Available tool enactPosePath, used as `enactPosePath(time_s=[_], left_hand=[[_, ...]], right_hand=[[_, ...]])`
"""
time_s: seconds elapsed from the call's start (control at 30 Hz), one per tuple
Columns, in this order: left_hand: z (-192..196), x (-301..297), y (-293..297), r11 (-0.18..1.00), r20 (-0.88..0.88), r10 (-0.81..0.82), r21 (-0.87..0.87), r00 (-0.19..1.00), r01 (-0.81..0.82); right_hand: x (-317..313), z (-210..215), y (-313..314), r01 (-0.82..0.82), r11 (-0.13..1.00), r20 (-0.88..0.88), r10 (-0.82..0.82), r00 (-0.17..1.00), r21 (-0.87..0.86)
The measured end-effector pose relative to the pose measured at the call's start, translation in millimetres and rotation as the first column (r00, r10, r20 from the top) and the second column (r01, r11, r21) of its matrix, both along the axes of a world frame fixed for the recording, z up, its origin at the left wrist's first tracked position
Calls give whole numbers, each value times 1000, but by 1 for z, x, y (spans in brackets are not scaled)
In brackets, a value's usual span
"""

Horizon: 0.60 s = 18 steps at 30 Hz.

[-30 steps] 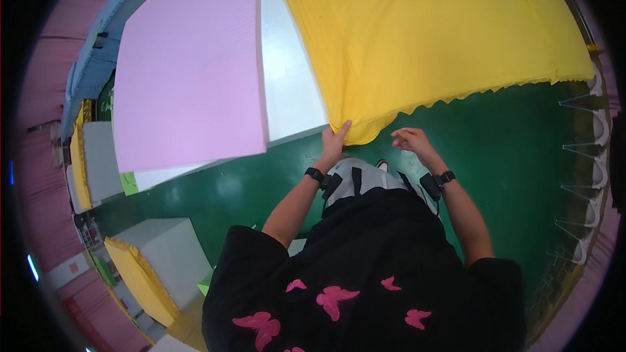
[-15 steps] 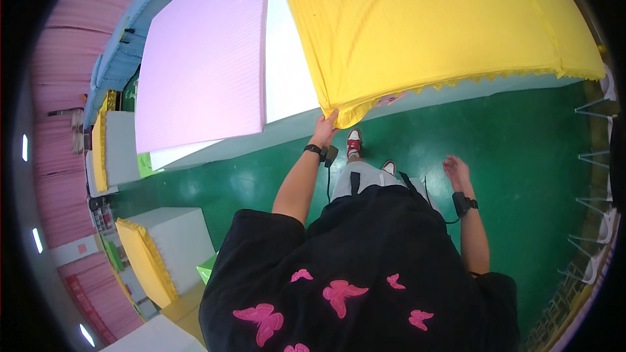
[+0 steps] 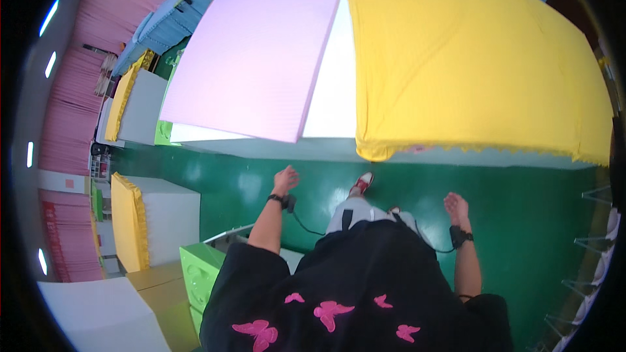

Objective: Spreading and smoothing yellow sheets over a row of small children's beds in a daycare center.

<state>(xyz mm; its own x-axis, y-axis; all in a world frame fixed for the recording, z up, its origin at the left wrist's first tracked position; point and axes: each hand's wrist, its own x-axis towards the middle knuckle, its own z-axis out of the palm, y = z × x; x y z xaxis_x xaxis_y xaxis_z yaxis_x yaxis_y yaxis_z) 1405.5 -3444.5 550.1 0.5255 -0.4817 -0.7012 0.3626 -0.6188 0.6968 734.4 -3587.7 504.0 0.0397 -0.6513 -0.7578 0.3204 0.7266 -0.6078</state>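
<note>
A yellow cover (image 3: 469,58) with a scalloped edge is draped over the right part of the long white surface (image 3: 334,85) in front of me. Its near left corner hangs in a small fold. On the left part rests a lilac ribbed slab (image 3: 254,58), set at a slight angle, with a white strip between it and the cover. My left hand (image 3: 285,180) is in the air short of the slab's near edge, fingers apart and holding nothing. Lower right, my right hand (image 3: 456,206) hangs over the green floor, loosely open. Each wrist wears a black strapped device.
More box-like pieces with yellow covers (image 3: 129,221) stand at the left. A green moulded piece (image 3: 202,274) sits close by my left elbow. White chairs (image 3: 603,267) line the right side. Blue-covered furniture (image 3: 163,36) runs along the back, and pink curtains (image 3: 72,111) hang at the left.
My left hand has let go of the yellow cover's corner and moved left, away from it. The cover's corner now hangs down, and the whole view has shifted.
</note>
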Motion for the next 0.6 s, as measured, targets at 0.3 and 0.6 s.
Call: enactPosePath(time_s=[0.3,0.6], left_hand=[[21,140,-25,924,190,315,-287,930,-254],[101,107,-114,815,897,-405,269,174,513]], right_hand=[[85,52,-13,-29,998,-70,25,997,-54],[197,108,-24,-168,985,-233,152,960,-47]])
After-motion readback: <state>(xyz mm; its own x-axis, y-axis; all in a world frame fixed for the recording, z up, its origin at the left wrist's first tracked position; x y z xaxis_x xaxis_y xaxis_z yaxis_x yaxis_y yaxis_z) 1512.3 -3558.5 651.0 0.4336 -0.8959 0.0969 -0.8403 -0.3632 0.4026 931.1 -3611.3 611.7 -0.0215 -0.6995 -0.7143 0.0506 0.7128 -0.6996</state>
